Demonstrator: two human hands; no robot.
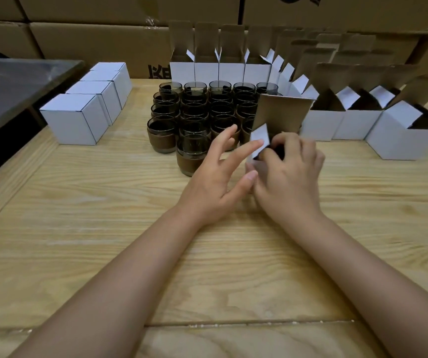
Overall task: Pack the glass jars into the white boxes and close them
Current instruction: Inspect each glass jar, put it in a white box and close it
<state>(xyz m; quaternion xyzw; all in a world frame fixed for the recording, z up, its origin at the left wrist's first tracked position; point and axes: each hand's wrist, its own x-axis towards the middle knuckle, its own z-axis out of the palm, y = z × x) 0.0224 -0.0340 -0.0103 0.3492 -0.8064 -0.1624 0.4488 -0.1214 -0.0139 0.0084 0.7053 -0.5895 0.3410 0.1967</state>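
Across the near stretch of table, two hands at work on one open white box, just right of the glass jars.

Left hand spread wide, fingers straight, forefinger tip touching the box's small white side flap, seemingly about to fold it in. Right hand curled over the box mouth, gripping the near rim. Dark shape under those fingers probably a jar already seated, but cannot tell for sure. Tall brown lid flap upright behind. Likely handling: glass hard, smooth, breakable and fairly weighty, so best taken round the brown-wrapped belly rather than the rim. Card light and easily creased, so best folded along its scores with flat fingers. Closed boxes left of the jars, empty open boxes behind and to their right.
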